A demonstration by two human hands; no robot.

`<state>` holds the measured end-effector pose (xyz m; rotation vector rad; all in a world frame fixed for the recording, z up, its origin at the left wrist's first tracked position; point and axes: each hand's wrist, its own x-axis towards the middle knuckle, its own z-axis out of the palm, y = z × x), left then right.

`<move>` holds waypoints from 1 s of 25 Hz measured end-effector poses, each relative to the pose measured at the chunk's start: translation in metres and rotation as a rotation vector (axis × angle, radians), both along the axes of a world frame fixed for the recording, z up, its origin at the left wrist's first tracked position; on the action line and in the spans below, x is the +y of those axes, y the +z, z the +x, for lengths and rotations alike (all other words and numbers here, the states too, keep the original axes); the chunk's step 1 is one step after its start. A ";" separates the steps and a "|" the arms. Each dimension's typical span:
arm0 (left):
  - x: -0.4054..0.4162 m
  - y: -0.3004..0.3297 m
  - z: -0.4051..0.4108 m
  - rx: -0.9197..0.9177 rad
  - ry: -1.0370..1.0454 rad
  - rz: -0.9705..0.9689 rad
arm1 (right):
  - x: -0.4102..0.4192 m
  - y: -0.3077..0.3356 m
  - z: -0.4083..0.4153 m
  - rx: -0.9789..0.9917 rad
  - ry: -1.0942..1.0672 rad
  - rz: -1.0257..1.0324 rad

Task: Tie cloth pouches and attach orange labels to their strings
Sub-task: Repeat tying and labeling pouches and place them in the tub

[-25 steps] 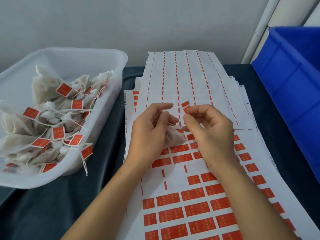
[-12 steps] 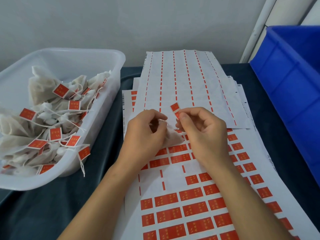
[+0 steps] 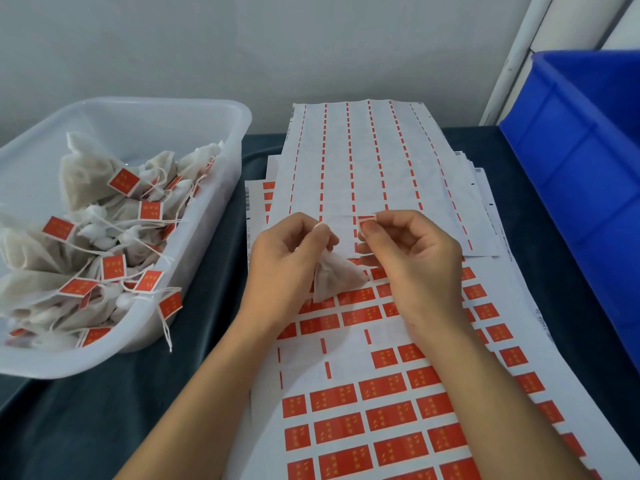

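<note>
Left hand (image 3: 284,261) gripping pouch (image 3: 334,277), right hand (image 3: 412,261) pinching orange label (image 3: 366,220), print unreadable

Tub (image 3: 207,109) of pouches (image 3: 104,237) left of label sheets (image 3: 363,393); crate (image 3: 581,168) right

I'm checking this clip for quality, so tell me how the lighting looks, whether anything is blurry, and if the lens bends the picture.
Head view: soft, even light with faint shadows and no harsh glare; the print on the orange label pinched by the right hand is too blurred to read; the cloth pouch in the left hand looks soft; wide-angle distortion slants the blue bin and white tub.
</note>
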<state>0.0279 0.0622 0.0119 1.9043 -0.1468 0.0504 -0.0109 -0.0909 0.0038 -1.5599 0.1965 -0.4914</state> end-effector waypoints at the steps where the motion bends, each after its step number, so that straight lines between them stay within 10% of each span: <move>1: 0.000 0.002 -0.001 0.033 -0.014 -0.046 | 0.000 0.001 -0.001 -0.005 -0.001 0.027; 25: -0.013 0.011 -0.021 -0.136 -0.127 0.031 | 0.003 0.006 -0.005 -0.054 0.097 0.012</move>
